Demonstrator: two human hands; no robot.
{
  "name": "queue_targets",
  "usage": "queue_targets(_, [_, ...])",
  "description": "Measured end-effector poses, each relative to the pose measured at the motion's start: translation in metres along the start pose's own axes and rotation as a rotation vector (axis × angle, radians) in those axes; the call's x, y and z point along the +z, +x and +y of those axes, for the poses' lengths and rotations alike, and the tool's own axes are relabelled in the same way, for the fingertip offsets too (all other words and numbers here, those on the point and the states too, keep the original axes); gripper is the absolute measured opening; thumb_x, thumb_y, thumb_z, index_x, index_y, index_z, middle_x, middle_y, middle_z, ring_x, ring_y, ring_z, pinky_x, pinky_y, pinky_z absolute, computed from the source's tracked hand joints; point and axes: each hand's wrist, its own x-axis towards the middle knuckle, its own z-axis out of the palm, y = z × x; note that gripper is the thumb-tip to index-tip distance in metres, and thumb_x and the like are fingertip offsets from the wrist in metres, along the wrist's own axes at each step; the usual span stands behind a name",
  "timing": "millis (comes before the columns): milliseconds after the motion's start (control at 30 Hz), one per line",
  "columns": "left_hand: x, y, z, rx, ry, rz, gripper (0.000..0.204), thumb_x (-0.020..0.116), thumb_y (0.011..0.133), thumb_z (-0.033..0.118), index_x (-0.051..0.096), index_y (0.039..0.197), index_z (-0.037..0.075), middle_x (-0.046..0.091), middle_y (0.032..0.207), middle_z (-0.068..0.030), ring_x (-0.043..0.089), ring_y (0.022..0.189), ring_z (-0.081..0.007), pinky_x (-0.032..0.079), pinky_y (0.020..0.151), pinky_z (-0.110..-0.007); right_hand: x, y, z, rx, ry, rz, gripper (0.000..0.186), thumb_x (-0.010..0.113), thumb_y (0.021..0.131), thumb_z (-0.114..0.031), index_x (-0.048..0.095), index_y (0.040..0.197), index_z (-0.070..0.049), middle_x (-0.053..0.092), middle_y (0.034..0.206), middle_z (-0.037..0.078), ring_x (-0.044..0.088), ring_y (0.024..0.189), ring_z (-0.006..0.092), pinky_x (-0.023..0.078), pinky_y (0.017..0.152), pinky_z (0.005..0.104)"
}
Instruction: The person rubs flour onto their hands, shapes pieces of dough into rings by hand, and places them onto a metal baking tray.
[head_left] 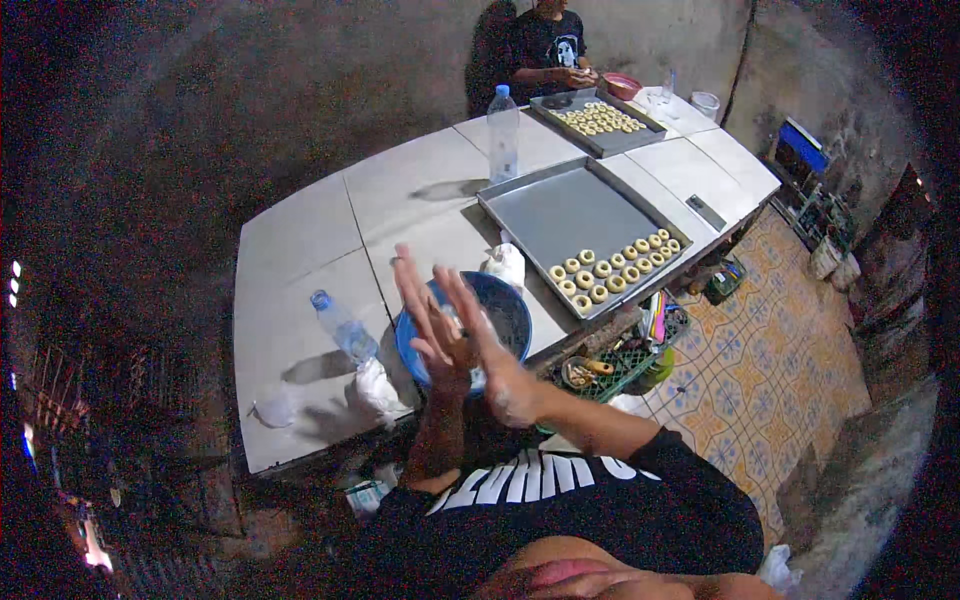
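Observation:
My left hand (428,325) and my right hand (488,345) are raised palm to palm over a blue basin (404,348), fingers stretched out. A pale bit shows between the palms; I cannot make out what it is. White residue coats my right wrist. The basin's contents are mostly hidden behind my hands. Beyond it lies a large metal tray (545,205) with rows of small pale dough rings (599,294) along its near and right side. A white plastic bag (505,264) sits between basin and tray.
Left of the basin are a tilted clear bottle (345,330) and white bags (375,388). A tall bottle (503,135) stands behind the tray, a phone (706,212) to its right. Across the white-tiled table (300,235), another person (548,55) works by a second tray (600,148) of rings.

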Motion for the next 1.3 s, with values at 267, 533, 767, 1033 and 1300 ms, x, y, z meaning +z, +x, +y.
queue_targets(267, [-0.003, -0.034, 0.004, 0.027, 0.126, 0.041, 0.106, 0.030, 0.098, 0.082, 0.000, 0.170, 0.010, -0.001, 0.175, -0.0264, 0.001, 0.163, -0.0393, 0.004, 0.128, -0.058, 0.003, 0.013, -0.011, 0.285, -0.150, 0.030, 0.122, 0.031, 0.090, -0.091, -0.005, 0.169, -0.005, 0.000, 0.176, 0.021, -0.001, 0.163, 0.0358, 0.005, 0.128, 0.0553])
queue_targets(533, [0.008, -0.018, 0.017, 0.054, 0.013, -0.037, 0.100, 0.037, 0.100, 0.073, -0.002, 0.170, 0.014, -0.001, 0.177, -0.0193, 0.009, 0.162, -0.0385, 0.010, 0.130, -0.054, -0.005, 0.006, 0.005, -0.228, -0.541, 0.040, 0.099, 0.043, 0.099, -0.075, 0.016, 0.169, -0.011, 0.006, 0.174, 0.029, -0.001, 0.160, 0.0515, 0.006, 0.125, 0.0645])
queue_targets(767, [-0.004, 0.002, 0.026, -0.026, -0.035, 0.122, 0.108, 0.029, 0.097, 0.084, -0.003, 0.170, 0.011, -0.006, 0.175, -0.0245, -0.002, 0.162, -0.0443, 0.000, 0.127, -0.061, 0.022, 0.006, -0.007, -0.380, -0.480, -0.212, 0.092, 0.026, 0.103, -0.075, 0.017, 0.169, -0.011, -0.004, 0.175, 0.024, -0.007, 0.160, 0.0517, 0.000, 0.124, 0.0673])
queue_targets(1033, [0.001, -0.015, 0.023, -0.019, -0.139, 0.072, 0.109, 0.031, 0.096, 0.085, -0.004, 0.170, 0.013, -0.007, 0.175, -0.0251, -0.003, 0.162, -0.0430, -0.002, 0.127, -0.059, -0.001, 0.040, 0.005, -0.029, -0.442, 0.073, 0.097, 0.030, 0.100, -0.078, 0.016, 0.170, -0.013, 0.000, 0.175, 0.026, -0.005, 0.160, 0.0494, 0.004, 0.125, 0.0642])
queue_targets(1300, [0.035, -0.012, 0.035, -0.061, -0.164, -0.119, 0.111, 0.034, 0.095, 0.086, -0.005, 0.170, 0.015, -0.009, 0.175, -0.0256, -0.005, 0.162, -0.0418, -0.004, 0.127, -0.058, -0.013, 0.016, -0.014, -0.051, -0.352, 0.203, 0.115, 0.029, 0.093, -0.089, 0.016, 0.167, -0.002, 0.004, 0.175, 0.027, 0.000, 0.163, 0.0390, 0.002, 0.128, 0.0553])
